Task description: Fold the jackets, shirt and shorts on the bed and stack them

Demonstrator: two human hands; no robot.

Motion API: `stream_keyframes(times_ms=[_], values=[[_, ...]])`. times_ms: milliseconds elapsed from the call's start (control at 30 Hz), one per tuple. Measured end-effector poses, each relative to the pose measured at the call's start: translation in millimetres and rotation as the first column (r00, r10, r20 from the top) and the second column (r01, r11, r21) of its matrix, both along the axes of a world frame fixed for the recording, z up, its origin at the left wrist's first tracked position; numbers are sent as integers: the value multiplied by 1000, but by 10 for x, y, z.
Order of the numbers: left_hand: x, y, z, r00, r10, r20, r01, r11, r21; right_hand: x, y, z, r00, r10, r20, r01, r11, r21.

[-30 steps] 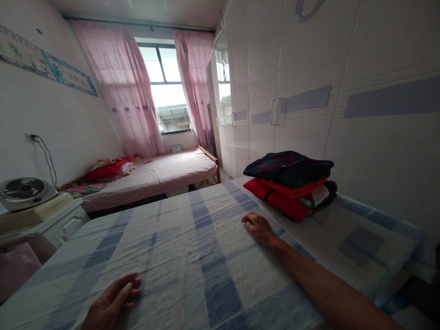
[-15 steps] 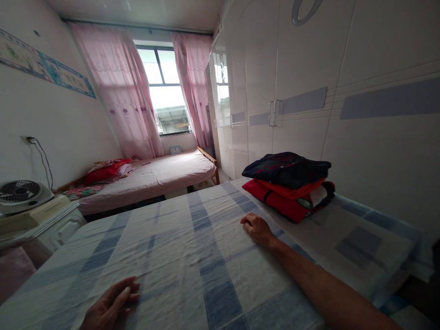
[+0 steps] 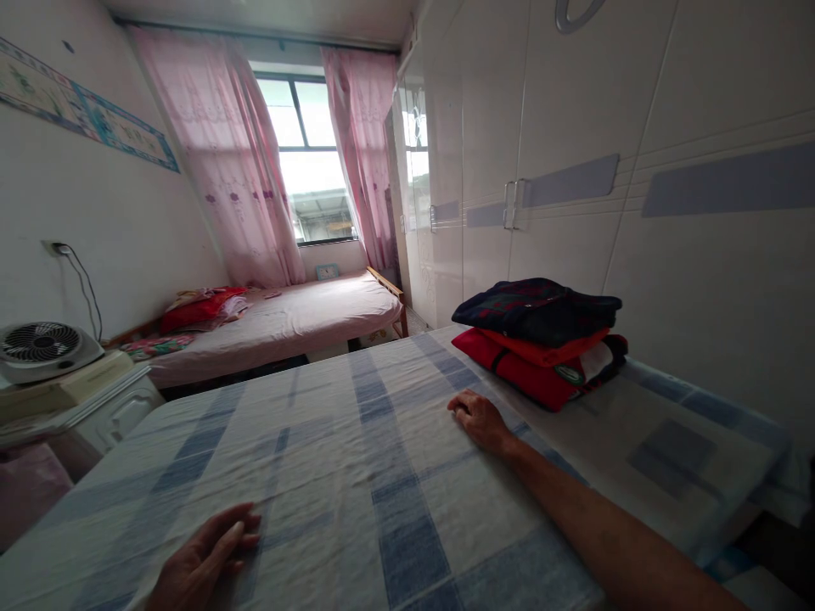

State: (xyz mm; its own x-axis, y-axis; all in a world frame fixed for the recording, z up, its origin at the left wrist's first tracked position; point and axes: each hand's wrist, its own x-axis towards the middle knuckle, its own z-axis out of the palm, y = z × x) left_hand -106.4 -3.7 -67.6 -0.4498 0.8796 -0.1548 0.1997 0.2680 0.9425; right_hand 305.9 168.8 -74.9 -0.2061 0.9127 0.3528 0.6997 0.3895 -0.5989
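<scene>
My left hand [image 3: 207, 552] rests at the lower left on a bedsheet [image 3: 331, 509] with blue and white checks. Its fingers are stretched out and slightly parted, with nothing in them. Farther forward and right, my right hand [image 3: 482, 424] lies on the same sheet, its fingers loosely curled in and no object showing in them. Just beyond it sits a stack of folded clothes: a dark plaid garment [image 3: 541, 310] lies on top of a red garment [image 3: 528, 369] with black and white parts. Neither hand touches the stack.
A white wardrobe [image 3: 573, 246] lines the right side. Beyond the near bed stands another bed [image 3: 318, 314] with a pink sheet, under a window with pink curtains [image 3: 210, 161]. At left, a fan [image 3: 47, 344] sits on a white cabinet [image 3: 120, 407].
The view has shifted slightly, so the room and the clothes appear a little higher and farther right. Both hands stay almost in place on the sheet.
</scene>
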Motion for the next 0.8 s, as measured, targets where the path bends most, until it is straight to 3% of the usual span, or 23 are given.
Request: stream_keyframes(times_ms=[267,400,533,633,700,800], values=[[86,59,43,997,60,-57,-61,998,-11,-15,-21,16,1000,-10,-11,10,1000,-6],[420,351,358,966,-110,-233,146,979,144,-24,-22,9,1000,-15,-19,15,1000,-11],[1284,844,1012,815,-292,-500,477,828,295,-21,-8,-21,999,-18,-35,18,1000,-6],[2107,1248,1462,601,-259,-756,670,680,300,-19,-1,-38,999,-17,-49,17,1000,2],[2628,1505,1649,549,-245,-799,717,629,300,-19,0,-44,998,-16,-60,16,1000,11],[3277,1838,1759,492,-231,-839,753,596,277,-18,0,-56,997,-12,-71,14,1000,26]])
